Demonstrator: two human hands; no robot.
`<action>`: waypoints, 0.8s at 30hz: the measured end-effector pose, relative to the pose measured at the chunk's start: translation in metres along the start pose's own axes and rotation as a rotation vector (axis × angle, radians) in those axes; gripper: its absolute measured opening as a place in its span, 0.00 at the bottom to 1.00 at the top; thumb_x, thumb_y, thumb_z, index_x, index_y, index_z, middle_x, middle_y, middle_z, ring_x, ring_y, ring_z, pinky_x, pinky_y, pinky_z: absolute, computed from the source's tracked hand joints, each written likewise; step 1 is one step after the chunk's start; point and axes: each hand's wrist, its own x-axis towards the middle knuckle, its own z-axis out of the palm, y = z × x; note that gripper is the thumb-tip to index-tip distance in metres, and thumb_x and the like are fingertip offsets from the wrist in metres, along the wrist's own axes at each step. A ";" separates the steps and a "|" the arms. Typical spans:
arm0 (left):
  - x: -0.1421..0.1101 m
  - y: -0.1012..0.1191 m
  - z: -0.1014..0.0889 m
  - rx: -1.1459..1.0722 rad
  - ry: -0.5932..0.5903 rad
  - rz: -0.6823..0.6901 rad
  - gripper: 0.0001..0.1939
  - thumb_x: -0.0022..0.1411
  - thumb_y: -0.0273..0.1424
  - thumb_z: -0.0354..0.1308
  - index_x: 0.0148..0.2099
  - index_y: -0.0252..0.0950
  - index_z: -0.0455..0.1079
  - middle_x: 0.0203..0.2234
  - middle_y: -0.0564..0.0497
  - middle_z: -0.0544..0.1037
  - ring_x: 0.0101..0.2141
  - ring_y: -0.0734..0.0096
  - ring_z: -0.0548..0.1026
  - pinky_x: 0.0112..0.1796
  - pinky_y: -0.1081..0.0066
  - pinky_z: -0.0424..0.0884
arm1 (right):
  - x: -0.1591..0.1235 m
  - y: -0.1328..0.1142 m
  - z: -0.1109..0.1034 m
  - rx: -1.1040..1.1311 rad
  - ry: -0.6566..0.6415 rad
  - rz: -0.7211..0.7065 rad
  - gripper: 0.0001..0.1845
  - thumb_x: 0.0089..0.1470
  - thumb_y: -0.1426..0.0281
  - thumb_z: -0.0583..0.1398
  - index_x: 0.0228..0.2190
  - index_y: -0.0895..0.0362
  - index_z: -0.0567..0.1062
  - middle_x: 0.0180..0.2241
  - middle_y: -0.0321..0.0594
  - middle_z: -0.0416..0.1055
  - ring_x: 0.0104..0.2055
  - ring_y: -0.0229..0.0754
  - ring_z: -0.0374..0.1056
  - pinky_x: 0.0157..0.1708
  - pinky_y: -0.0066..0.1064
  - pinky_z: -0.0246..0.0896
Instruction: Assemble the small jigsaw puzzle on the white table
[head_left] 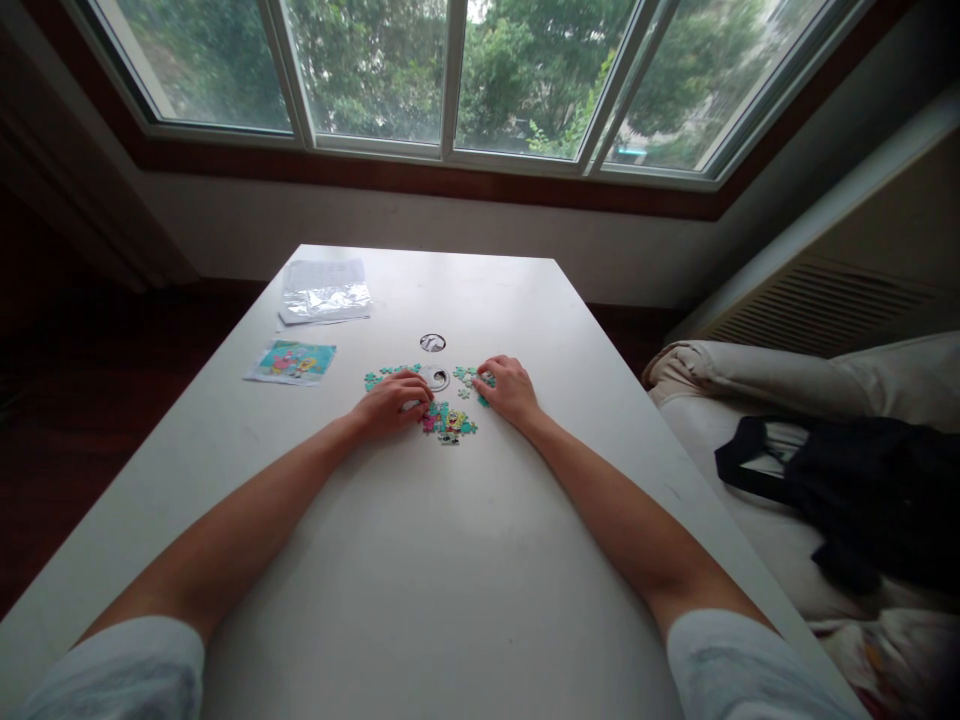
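A partly joined jigsaw puzzle (pixel 450 422), teal with pink and yellow cartoon figures, lies flat on the white table. My left hand (pixel 391 404) rests at its upper left edge, fingers curled in with the tips at a puzzle piece; the fingers partly cover that spot. Loose teal pieces (pixel 379 378) lie just beyond this hand. On the other side, my right hand (pixel 511 390) lies over a small group of loose puzzle pieces (pixel 463 380). Its thumb and fingers are bent but apart, with teal pieces showing between and under them.
A printed picture sheet (pixel 292 362) with the cartoon scene lies to the left. Behind it is a clear plastic bag on papers (pixel 326 292). Two round fittings, one a ring (pixel 436 379), the other an oval (pixel 433 343), sit mid-table. A sofa with dark clothing (pixel 862 490) stands at right.
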 end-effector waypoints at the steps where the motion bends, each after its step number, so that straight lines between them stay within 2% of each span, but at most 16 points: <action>1: 0.000 -0.001 0.000 0.002 0.002 -0.004 0.10 0.67 0.28 0.54 0.39 0.40 0.77 0.42 0.49 0.82 0.50 0.62 0.74 0.56 0.61 0.68 | 0.000 -0.001 0.000 -0.005 -0.008 0.007 0.07 0.59 0.64 0.63 0.38 0.52 0.79 0.47 0.44 0.74 0.51 0.51 0.66 0.54 0.43 0.61; 8: 0.002 -0.001 0.001 0.015 0.014 -0.023 0.11 0.68 0.29 0.53 0.40 0.40 0.78 0.42 0.49 0.82 0.49 0.63 0.74 0.56 0.61 0.68 | 0.001 -0.004 -0.002 -0.010 -0.034 -0.003 0.09 0.59 0.67 0.62 0.41 0.51 0.79 0.48 0.43 0.74 0.52 0.50 0.65 0.55 0.43 0.61; 17: 0.001 0.000 0.000 0.039 0.011 -0.042 0.10 0.67 0.29 0.55 0.41 0.41 0.78 0.43 0.49 0.82 0.48 0.63 0.74 0.54 0.60 0.68 | -0.002 -0.008 -0.003 0.039 -0.005 -0.006 0.07 0.58 0.70 0.62 0.39 0.51 0.79 0.46 0.45 0.74 0.52 0.52 0.65 0.56 0.46 0.62; 24: 0.000 0.002 -0.001 0.051 -0.032 -0.031 0.08 0.66 0.33 0.58 0.44 0.42 0.78 0.43 0.48 0.81 0.47 0.61 0.73 0.54 0.61 0.68 | -0.002 -0.007 -0.003 0.031 -0.015 -0.001 0.05 0.58 0.70 0.62 0.36 0.51 0.78 0.46 0.43 0.74 0.52 0.51 0.65 0.56 0.45 0.61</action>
